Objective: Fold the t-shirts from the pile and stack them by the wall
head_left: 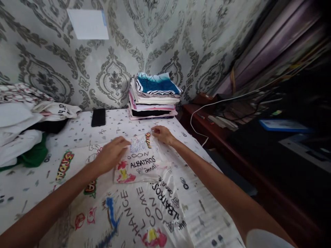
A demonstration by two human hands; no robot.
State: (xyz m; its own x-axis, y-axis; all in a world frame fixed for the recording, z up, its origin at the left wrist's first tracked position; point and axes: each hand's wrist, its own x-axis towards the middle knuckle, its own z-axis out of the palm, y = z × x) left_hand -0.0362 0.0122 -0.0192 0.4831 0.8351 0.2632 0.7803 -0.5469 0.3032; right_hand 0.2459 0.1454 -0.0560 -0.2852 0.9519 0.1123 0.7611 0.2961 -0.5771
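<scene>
A white shirt [103, 213] covered in drawn letters and coloured pictures lies spread over the bed. One part of it, perhaps a sleeve [139, 172], is folded over on top and reads "ALBATROS". My left hand [113, 153] is closed at the left upper edge of this folded part, its fingertips partly hidden. At the upper right corner, my right hand [162, 134] pinches the cloth between thumb and fingers. Behind the hands stands a stack of folded clothes [155, 101], topped by a blue and white garment [157, 84].
A heap of loose clothes [20, 127] lies at the left. A black phone [98, 117] rests on the patterned bedsheet [199, 196] near the wall. To the right is a dark red wooden surface [219, 132] with a white cable [219, 102] across it.
</scene>
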